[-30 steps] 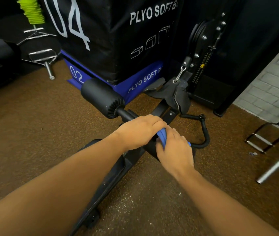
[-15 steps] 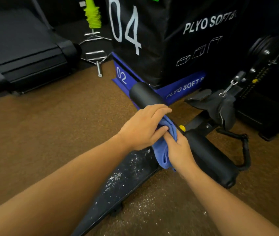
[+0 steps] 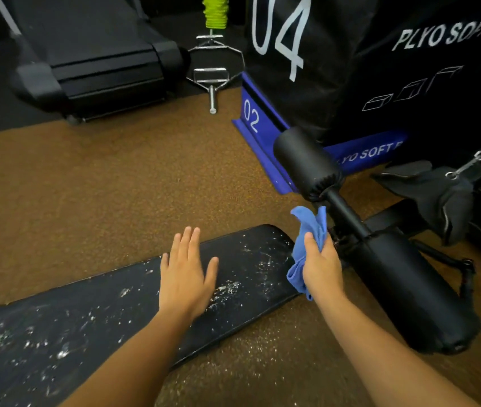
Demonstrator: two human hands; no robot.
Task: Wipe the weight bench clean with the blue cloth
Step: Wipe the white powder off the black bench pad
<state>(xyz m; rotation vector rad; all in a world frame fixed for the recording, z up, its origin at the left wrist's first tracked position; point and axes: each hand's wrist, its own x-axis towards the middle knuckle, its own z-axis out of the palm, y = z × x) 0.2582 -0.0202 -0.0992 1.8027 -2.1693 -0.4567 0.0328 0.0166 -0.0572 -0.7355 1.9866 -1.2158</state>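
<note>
The black weight bench pad (image 3: pixel 92 315) runs from lower left toward the centre, speckled with white dust. My left hand (image 3: pixel 185 273) is over the pad near its far end, fingers straight and spread, holding nothing. My right hand (image 3: pixel 320 265) grips the bunched blue cloth (image 3: pixel 309 230) beside the end of the pad, close to the black bar between the two foam rollers. One foam roller (image 3: pixel 306 163) lies beyond the cloth, the other (image 3: pixel 409 295) to the right of my right hand.
Black and blue plyo soft boxes (image 3: pixel 380 69) stand at the back right. A treadmill (image 3: pixel 86 54) is at the back left, with a chrome bar attachment (image 3: pixel 214 66) beside it. A black strap on a cable clip (image 3: pixel 438 192) lies right. White dust specks the brown floor (image 3: pixel 101 177).
My left hand has let go of the cloth at the roller bar and moved left over the bench pad. My right hand keeps the cloth. The view has shifted left, showing more of the pad.
</note>
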